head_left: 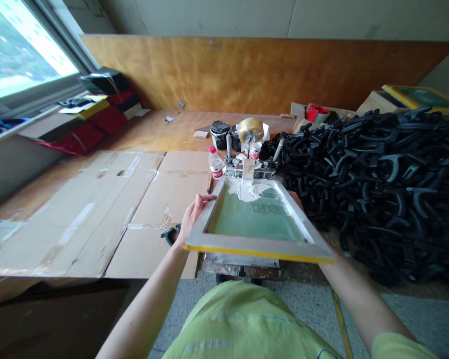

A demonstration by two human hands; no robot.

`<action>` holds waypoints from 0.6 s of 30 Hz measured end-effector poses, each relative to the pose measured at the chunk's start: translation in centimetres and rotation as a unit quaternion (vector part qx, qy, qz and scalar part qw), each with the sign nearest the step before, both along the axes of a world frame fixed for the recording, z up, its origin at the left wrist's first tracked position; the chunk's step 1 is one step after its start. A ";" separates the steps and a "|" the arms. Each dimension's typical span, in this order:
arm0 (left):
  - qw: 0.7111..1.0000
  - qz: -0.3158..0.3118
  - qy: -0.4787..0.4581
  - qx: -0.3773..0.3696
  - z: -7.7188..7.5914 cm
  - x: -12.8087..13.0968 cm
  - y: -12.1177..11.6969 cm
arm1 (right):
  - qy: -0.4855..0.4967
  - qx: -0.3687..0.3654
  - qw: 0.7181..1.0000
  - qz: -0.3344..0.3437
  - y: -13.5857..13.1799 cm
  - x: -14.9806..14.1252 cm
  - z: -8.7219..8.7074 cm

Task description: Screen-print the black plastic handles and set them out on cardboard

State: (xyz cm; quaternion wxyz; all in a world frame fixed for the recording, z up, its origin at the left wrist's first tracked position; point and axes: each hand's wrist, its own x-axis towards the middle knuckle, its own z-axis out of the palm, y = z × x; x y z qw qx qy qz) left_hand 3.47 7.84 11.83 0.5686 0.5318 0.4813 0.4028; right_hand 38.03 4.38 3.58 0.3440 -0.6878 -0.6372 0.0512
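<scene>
A screen printing frame (254,245) with a grey border, green mesh and a yellow lower edge tilts up in front of me. White ink is smeared over the far part of its mesh, where a pale scraper (248,172) rests. My left hand (192,215) grips the frame's left side, fingers closed at its edge. On the right side my right hand (296,200) holds the frame, mostly hidden behind it. The far end of the frame meets a metal clamp fixture (243,168). Beside my left wrist lies a black curved part (168,234) on the cardboard (142,249).
A large heap of black plastic parts (374,184) fills the right side. Behind the fixture stand a red-capped bottle (215,163), a black tub (219,134), a tape roll (251,128) and a paper cup (255,150). Stacked coloured material (108,119) lies near the window.
</scene>
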 end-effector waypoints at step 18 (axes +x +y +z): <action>0.994 -0.017 0.080 -0.071 -12.2 -1.1 -3.0 | -0.233 -0.074 0.914 0.323 3.6 -7.6 3.2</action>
